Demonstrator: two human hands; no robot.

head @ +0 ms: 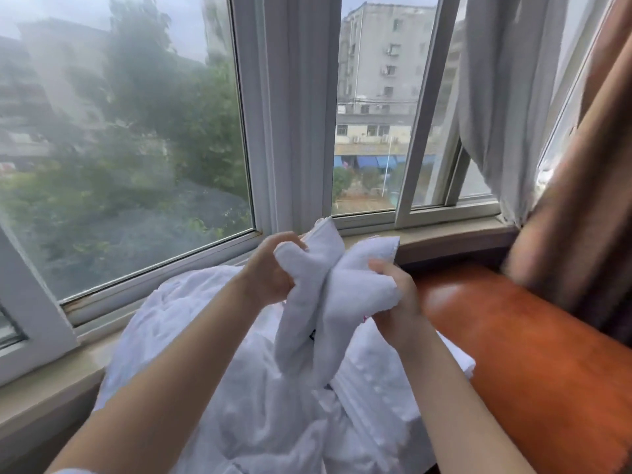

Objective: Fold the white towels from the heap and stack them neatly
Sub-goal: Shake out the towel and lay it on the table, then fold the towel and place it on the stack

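A crumpled white towel point(318, 295) hangs in the air in front of the window, bunched in both hands. My left hand point(270, 268) grips its upper left part, and my right hand point(396, 295) clutches the right side. The towel's lower end dangles over the heap of white towels point(205, 371), which lies below my forearms beside the windowsill. Part of a folded white towel point(466, 366) shows at the heap's right edge, mostly hidden behind my right arm.
A glossy orange-brown wooden rail point(513, 354) runs along the right of the heap. The windowsill point(44, 391) and white window frames stand behind and to the left. A brown curtain point(581, 183) and a grey sheer curtain point(496, 97) hang at the right.
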